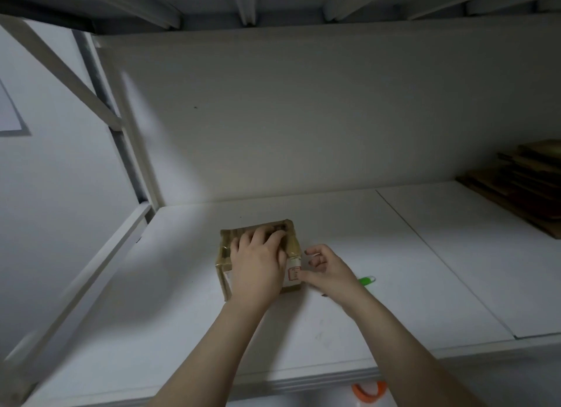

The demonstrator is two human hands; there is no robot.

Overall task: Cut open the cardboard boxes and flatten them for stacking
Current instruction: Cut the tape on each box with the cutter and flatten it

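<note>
Brown cardboard, wrapped in glossy clear tape, marks the one small taped cardboard box [261, 257] standing whole on the white counter [334, 330], just left of the frame's centre. A person's left hand [258, 264] lies flat on its top, fingers [267, 238] spread wide and pressing down, gripping nothing. The right hand [326, 270] hovers at the box's 3 o'clock side, its fingers [315, 254] loosely curled and empty, the thumb near or touching the white label with a red stamp [294, 273] on the box's right face; the dim, soft picture does not settle which.

At 3 o'clock from that hand, a small green-and-white cutter-like tool [367, 280] lies on the counter, partly hidden by the wrist and untouched; whether it is a knife cannot be confirmed from this view. Far off at 2 o'clock, against the back wall, a stack of flat brown cardboard sheets [522, 188] rests on the counter, which suggests some boxes have already been cut and flattened. An orange ring-shaped object [368, 391] peeks out below the counter's front edge at 5 o'clock.

For this box the work appears barely begun: tape looks intact across the top edges, no flap is raised, and no seam shows a cut. Left to do, by this reading, are taking up the tool, slitting the tape, opening the flaps, collapsing the walls and adding the sheet to the stack.
</note>
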